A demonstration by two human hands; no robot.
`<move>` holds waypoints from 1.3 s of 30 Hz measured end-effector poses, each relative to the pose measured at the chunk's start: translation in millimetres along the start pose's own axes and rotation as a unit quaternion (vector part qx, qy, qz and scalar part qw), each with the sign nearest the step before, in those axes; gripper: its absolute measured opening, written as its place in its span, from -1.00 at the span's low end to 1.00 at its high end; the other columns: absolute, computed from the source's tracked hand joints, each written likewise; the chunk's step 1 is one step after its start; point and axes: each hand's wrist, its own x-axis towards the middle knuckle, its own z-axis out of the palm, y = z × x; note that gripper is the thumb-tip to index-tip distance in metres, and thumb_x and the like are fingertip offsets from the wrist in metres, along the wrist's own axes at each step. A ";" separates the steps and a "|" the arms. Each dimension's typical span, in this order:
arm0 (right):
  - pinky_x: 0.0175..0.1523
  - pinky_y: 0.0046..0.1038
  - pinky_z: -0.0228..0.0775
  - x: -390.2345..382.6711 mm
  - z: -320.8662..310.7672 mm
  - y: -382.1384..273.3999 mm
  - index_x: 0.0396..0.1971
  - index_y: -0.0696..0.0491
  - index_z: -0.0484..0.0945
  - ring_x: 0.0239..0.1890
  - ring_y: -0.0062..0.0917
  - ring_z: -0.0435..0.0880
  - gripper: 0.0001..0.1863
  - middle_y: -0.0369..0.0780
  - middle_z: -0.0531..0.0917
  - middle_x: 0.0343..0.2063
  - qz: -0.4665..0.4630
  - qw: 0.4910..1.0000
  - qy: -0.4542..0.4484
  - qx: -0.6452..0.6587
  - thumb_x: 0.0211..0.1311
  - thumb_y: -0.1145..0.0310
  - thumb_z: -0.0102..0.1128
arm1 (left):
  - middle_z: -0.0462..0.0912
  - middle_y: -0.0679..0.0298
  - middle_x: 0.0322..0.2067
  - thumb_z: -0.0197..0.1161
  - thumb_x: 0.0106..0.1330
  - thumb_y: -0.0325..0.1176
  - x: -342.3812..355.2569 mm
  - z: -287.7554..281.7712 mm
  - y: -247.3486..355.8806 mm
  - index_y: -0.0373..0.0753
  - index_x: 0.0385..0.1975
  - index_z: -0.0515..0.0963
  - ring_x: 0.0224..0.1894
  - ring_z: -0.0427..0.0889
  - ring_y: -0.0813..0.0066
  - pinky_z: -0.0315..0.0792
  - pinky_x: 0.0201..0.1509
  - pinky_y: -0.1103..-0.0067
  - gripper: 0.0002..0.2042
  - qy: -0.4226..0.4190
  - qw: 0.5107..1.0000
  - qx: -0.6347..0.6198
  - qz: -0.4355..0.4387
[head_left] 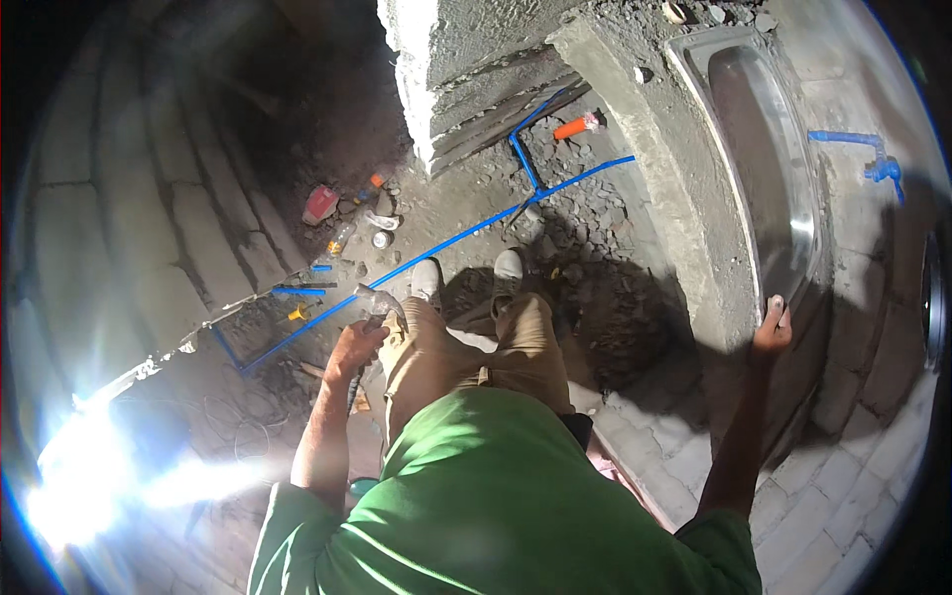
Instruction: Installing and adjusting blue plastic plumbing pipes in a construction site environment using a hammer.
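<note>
My left hand (359, 347) is closed round the handle of a hammer (381, 303), held beside my left thigh with its metal head pointing up and forward. On my right, a long stainless steel sink (702, 50) lies along a rough concrete counter (635, 129). My right hand (773, 328) has its fingers curled on the near end of the sink's rim.
Blue pipe (446, 243) runs low across the ground in front of my shoes, branching near an orange pipe stub (571, 129). Rubble (595, 213) and litter, including a plastic bottle (341, 238), lie around. A blue tap (881, 169) projects from the block wall. Bright light glares at lower left.
</note>
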 end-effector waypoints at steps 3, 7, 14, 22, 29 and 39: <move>0.00 -0.45 0.44 3.3 0.0 31.6 -0.11 0.35 0.58 -0.17 -0.41 0.66 -0.49 -0.02 0.70 -0.22 0.052 0.988 0.047 0.139 0.38 0.10 0.08 | 0.61 0.26 -0.45 0.25 0.21 -0.11 1.8 11.0 15.4 -0.35 -0.15 0.57 -0.51 0.53 0.53 0.42 -0.49 0.56 -0.60 0.002 1.000 -0.003 -0.014; 0.03 -0.42 0.43 17.8 -1.7 6.8 -0.08 0.42 0.53 -0.13 -0.36 0.65 -0.43 -0.01 0.68 -0.17 0.042 0.993 -0.029 0.105 0.38 0.08 0.04 | 0.60 0.26 -0.45 0.24 0.21 -0.11 -5.3 27.3 26.9 -0.38 -0.13 0.56 -0.52 0.52 0.55 0.41 -0.48 0.58 -0.57 0.027 0.999 -0.041 0.001; -0.12 -0.51 0.37 26.4 -17.7 -121.8 -0.19 0.24 0.57 -0.29 -0.51 0.57 -0.56 -0.20 0.66 -0.29 -0.150 0.975 -0.106 0.122 0.37 0.10 -0.01 | 0.60 0.24 -0.49 0.26 0.22 -0.08 -49.9 72.8 117.2 -0.36 -0.27 0.56 -0.53 0.51 0.54 0.39 -0.39 0.58 -0.61 0.051 0.990 -0.042 0.121; 0.12 -0.38 0.40 -45.7 9.9 -223.2 0.07 0.23 0.44 0.03 -0.34 0.58 -0.33 -0.07 0.60 -0.08 -0.268 0.782 -0.486 0.283 0.11 0.07 0.42 | 0.53 0.38 -0.38 0.33 0.29 -0.14 -158.1 140.3 331.2 -0.31 -0.05 0.45 -0.35 0.48 0.65 0.37 -0.28 0.65 -0.59 -0.040 0.903 -0.253 0.346; -0.05 -0.47 0.42 -27.2 -23.6 -225.1 0.00 0.17 0.39 -0.18 -0.58 0.54 -0.65 -0.19 0.58 -0.22 -0.183 0.799 -0.404 0.407 0.20 0.50 0.12 | 0.54 0.11 -0.08 0.30 0.32 -0.09 -210.8 194.7 437.8 -0.37 0.19 0.28 0.06 0.42 0.47 0.37 0.12 0.51 -0.40 -0.081 0.822 -0.211 0.522; -0.16 -0.52 0.30 44.5 -95.9 -65.1 -0.16 0.24 0.47 -0.30 -0.61 0.40 -0.66 -0.31 0.48 -0.37 -0.030 0.960 -0.204 0.189 0.17 0.32 0.26 | 0.59 0.14 0.00 0.30 0.30 -0.28 -212.7 75.5 423.6 -0.32 0.09 0.47 -0.05 0.57 0.47 0.45 0.08 0.53 -0.59 0.309 0.770 -0.125 0.544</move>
